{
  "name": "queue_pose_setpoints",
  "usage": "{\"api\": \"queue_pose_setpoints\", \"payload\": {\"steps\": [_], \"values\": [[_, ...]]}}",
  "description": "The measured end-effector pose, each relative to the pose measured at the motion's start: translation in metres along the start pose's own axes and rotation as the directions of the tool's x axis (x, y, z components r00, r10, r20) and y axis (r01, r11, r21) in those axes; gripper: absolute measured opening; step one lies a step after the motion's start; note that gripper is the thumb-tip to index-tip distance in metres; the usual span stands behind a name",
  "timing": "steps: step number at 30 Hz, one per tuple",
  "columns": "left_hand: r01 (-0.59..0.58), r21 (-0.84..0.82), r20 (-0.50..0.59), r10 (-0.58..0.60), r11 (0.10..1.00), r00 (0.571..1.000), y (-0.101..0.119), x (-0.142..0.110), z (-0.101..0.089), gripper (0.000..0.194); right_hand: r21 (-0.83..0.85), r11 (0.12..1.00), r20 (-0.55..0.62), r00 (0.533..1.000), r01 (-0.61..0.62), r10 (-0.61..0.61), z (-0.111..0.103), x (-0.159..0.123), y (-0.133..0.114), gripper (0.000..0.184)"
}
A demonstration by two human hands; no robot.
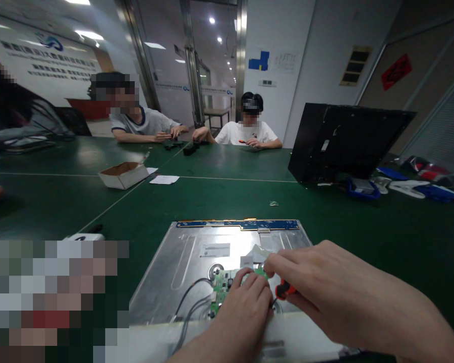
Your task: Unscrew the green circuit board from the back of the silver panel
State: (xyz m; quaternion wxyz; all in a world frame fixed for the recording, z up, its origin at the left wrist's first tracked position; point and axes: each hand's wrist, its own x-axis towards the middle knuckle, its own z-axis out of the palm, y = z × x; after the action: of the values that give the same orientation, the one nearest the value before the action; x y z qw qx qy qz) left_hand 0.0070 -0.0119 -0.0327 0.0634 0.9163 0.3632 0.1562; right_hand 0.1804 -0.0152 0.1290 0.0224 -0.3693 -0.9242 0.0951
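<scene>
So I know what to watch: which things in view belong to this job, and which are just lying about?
In the job:
red-and-black tool, in the right hand
green circuit board, under the left hand
metal panel, beneath the board
grey cables, at the board

Apparently lying about:
open box
white paper
black casing, untouched, possibly related

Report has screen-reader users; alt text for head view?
A person's left hand rests on a green circuit board on a metal panel; the right hand holds an orange-and-black tool beside it. Co-workers sit around the green table.
</scene>
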Motion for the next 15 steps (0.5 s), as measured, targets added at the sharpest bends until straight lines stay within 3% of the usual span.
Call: {"api": "queue_pose_setpoints", "payload": {"steps": [6,15], "values": [[0.008,-0.008,-0.02,-0.008,1.0,1.0,0.0003,-0.0001,0.0028,0.015,-0.005,0.998,0.0,0.998,-0.069,0.069,0.0006,0.003,0.0006,0.011],[-0.02,0.012,-0.039,0.021,1.0,0.999,-0.0025,-0.0012,0.008,0.01,-0.03,0.999,0.02,0.999,-0.03,0.03,0.0005,0.001,-0.0001,0.025]]}}
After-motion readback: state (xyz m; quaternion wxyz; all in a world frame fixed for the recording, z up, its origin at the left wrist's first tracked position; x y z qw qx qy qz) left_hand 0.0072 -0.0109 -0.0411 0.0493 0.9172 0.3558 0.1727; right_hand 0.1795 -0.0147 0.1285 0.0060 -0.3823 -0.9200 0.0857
